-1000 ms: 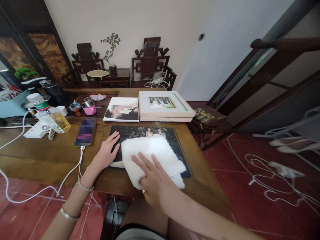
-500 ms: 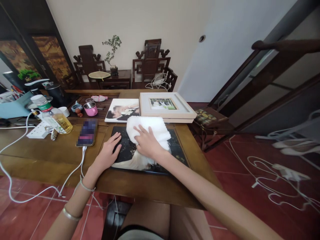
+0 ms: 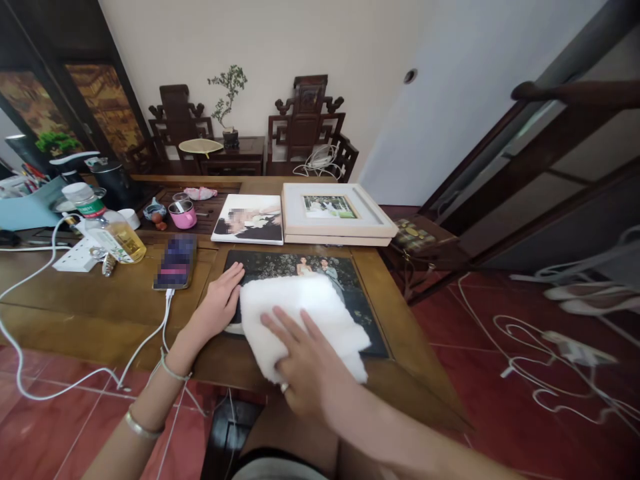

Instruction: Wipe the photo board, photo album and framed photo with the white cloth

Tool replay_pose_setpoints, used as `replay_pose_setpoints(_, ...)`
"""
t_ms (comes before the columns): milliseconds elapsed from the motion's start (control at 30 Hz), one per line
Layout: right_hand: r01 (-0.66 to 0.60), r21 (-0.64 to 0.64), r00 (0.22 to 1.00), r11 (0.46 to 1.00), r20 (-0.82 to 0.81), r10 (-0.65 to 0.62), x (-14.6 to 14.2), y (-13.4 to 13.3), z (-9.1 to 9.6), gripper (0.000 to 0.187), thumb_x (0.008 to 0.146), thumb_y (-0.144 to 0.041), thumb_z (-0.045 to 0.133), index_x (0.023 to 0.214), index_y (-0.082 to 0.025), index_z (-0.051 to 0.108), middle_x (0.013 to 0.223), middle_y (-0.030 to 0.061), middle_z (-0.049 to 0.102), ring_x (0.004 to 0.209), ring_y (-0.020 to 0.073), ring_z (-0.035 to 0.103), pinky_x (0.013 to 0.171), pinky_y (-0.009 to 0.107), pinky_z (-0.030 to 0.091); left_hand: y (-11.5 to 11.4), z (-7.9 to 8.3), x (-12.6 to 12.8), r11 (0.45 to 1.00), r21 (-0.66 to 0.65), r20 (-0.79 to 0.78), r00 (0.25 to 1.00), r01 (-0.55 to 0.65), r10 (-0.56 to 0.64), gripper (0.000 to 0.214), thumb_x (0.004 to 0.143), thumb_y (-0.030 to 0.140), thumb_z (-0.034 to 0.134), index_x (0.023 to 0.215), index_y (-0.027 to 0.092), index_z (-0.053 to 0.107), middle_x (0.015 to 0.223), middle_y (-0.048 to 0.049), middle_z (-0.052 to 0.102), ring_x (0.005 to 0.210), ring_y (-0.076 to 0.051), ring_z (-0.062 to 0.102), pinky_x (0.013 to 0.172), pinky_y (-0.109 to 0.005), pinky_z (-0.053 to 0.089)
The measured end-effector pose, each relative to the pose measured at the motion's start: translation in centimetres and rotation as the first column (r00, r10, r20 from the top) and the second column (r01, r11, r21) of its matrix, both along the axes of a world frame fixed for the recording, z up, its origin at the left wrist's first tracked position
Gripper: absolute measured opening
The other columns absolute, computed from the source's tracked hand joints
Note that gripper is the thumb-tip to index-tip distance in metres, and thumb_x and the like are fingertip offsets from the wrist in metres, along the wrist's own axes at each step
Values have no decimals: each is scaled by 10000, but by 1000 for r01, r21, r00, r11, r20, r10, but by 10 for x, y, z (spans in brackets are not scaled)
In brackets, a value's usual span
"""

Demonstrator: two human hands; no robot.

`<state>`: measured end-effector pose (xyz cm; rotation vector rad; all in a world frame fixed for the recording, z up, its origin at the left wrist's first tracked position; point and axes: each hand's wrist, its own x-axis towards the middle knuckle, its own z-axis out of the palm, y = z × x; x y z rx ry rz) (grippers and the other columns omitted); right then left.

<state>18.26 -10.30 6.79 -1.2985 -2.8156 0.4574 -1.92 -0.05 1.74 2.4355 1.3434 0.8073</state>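
A dark photo panel (image 3: 365, 303) lies flat on the wooden table, with two small figures in its upper part. My right hand (image 3: 310, 367) presses a white fluffy cloth (image 3: 300, 303) down over the panel's lower half; its fingers stretch across the cloth, which overhangs the near edge. Some of the grip is hidden beneath the hand. At the panel's left edge rests my left hand (image 3: 220, 297), fingers extended and empty, steadying against the corner area. The cloth covers most of the picture's middle.
Behind the panel are a white-framed photo (image 3: 340, 217) and a smaller photo block (image 3: 247, 220). To the left lie a phone (image 3: 175, 262) on a white cable, a tilted bottle (image 3: 113, 227), a power strip (image 3: 77, 257) and a pink cup (image 3: 183, 215). The table's right edge is near.
My right hand has pulled the cloth toward me, from the panel's upper part to its near edge. The figures in the photo are now uncovered. My left hand stays nearly still.
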Motion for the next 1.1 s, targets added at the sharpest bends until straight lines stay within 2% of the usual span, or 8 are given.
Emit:
replay_pose_setpoints(167, 165, 141, 985, 976, 24, -170, 9, 67, 2, 295, 725, -100, 514, 943, -159, 704, 1473, 109, 342, 1381, 294, 219, 1091, 552, 188, -1, 0, 0, 1000, 13, 18, 1000, -4, 4, 411, 925, 224, 345, 1280, 103, 514, 1385, -153, 480, 1331, -232, 389, 1100, -470, 334)
replay_pose_setpoints(333, 262, 240, 962, 935, 14, -274, 4, 117, -2, 364, 778, -105, 440, 1077, -105, 648, 1466, 159, 348, 1366, 339, 231, 1045, 608, 222, -1, 1, 0, 1000, 20, 37, 999, 6, -7, 400, 929, 228, 354, 1278, 126, 518, 1380, -143, 489, 1327, -235, 396, 1094, -481, 340)
replay_pose_setpoints(467, 246, 249, 966, 937, 21, -259, -6, 102, -4, 353, 794, -124, 452, 1086, -102, 651, 1466, 186, 335, 1363, 380, 214, 1031, 644, 201, -1, 2, 0, 1000, 21, 28, 1000, 1, -2, 401, 936, 228, 338, 1278, 118, 518, 1386, -150, 481, 1326, -231, 397, 1090, -474, 346)
replay_pose_setpoints(567, 182, 190, 978, 965, 62, -197, -14, 62, -2, 309, 808, -147, 470, 1024, -128, 691, 1483, 180, 296, 1370, 405, 171, 1045, 656, 152, -1, 2, 1, 1000, 7, 21, 1000, -14, 14, 407, 938, 227, 327, 1278, 113, 519, 1393, -150, 472, 1330, -228, 392, 1096, -465, 339)
replay_pose_setpoints(700, 32, 9, 996, 999, 82, -33, -19, 4, 2, 270, 816, -234, 521, 961, -130, 724, 1507, 186, 205, 1370, 445, 72, 1041, 690, 85, -1, 2, 1, 1000, -3, 22, 1000, -18, 19, 404, 927, 234, 350, 1283, 141, 519, 1396, -131, 474, 1327, -232, 396, 1099, -470, 331)
replay_pose_setpoints(800, -30, -45, 999, 999, 11, 31, -12, -13, 2, 257, 788, -255, 552, 926, -134, 732, 1509, 172, 194, 1377, 420, 62, 1060, 666, 80, -1, 3, 1, 1000, -12, 25, 1000, -12, 12, 412, 923, 236, 347, 1274, 113, 525, 1398, -150, 466, 1331, -242, 389, 1100, -469, 329)
replay_pose_setpoints(900, 12, -12, 1000, 1000, -16, -12, 1, 1, 1, 228, 733, -199, 574, 894, -153, 730, 1503, 136, 247, 1390, 365, 111, 1091, 611, 97, -2, 3, 1, 1000, -20, 18, 1000, -18, 18, 417, 925, 234, 341, 1279, 100, 517, 1397, -157, 464, 1333, -240, 386, 1104, -465, 324)
replay_pose_setpoints(1100, 270, 174, 960, 947, 21, -278, 8, 71, 0, 302, 766, -120, 511, 1013, -126, 684, 1482, 153, 310, 1383, 337, 187, 1081, 590, 168, -3, 4, 2, 1000, -17, 51, 998, -24, 25, 415, 929, 256, 358, 1289, 114, 508, 1393, -149, 472, 1323, -233, 402, 1102, -459, 325)
